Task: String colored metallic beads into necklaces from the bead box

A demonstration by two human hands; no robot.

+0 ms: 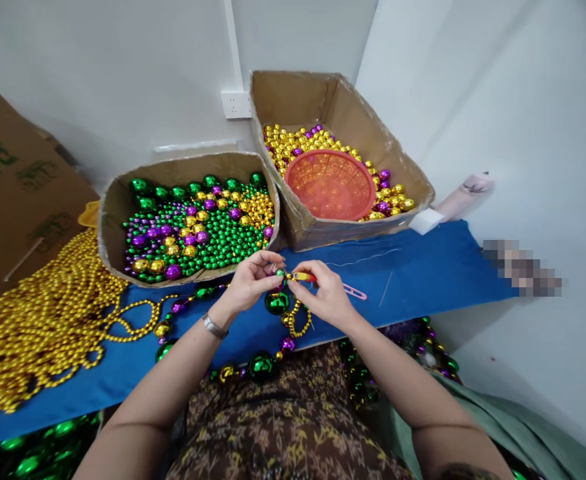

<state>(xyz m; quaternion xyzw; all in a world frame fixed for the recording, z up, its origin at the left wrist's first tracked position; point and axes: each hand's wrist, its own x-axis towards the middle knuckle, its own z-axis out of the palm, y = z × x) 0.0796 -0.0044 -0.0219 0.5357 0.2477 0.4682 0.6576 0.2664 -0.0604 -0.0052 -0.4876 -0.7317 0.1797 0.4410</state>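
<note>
My left hand (pixel 255 277) is closed, pinching a bead garland (pixel 277 302) by its small beads near a green one. My right hand (pixel 325 293) meets it fingertip to fingertip. Its fingers close on a small yellow-and-red tool (pixel 303 277) that looks like thread snips, its tip at the beads. From the hands the garland of green, gold and purple balls hangs over the table's front edge and loops back to the left. A ring of small gold beads (pixel 301 323) dangles below the right hand. A pink slotted piece (pixel 355 291) lies just beyond that hand.
A cardboard box (pixel 187 163) of mixed beads stands behind my left hand. Right of it, a taller box (pixel 303 233) holds gold and purple balls and a red basket (pixel 330 155). Gold bead strands (pixel 47 313) are heaped at left on the blue tablecloth (pixel 423 273).
</note>
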